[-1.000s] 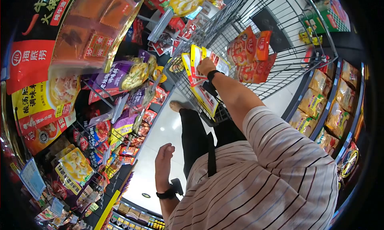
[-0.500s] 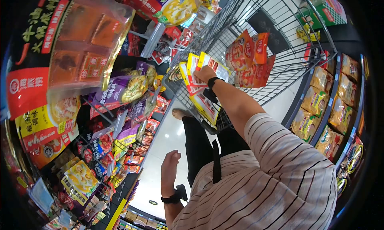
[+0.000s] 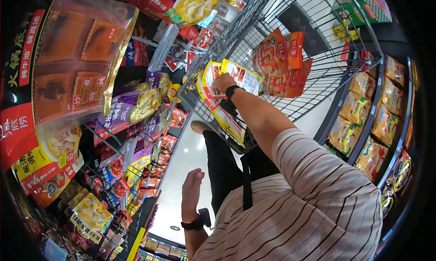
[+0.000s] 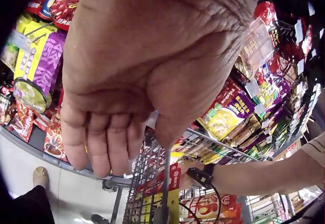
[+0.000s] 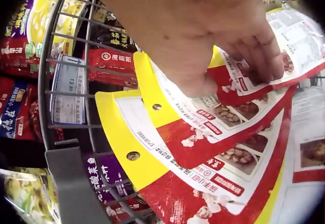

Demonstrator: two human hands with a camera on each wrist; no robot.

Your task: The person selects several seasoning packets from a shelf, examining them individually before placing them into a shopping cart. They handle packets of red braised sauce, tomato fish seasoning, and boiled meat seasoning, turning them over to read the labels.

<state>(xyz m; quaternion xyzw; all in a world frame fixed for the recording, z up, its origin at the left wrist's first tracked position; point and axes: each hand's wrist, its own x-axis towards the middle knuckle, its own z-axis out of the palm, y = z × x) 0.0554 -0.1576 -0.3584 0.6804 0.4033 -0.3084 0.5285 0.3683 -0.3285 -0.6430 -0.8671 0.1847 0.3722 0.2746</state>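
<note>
My right grip (image 3: 224,84) pinches the top packet (image 5: 299,41), left grip (image 3: 192,188) relaxed at head-view seven o'clock; glossy packets (image 5: 193,188) fanned beneath could slide if tugged.

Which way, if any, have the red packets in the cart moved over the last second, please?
No: in the head view, the red packets show no clear shift in any direction against the dark panel.
</note>
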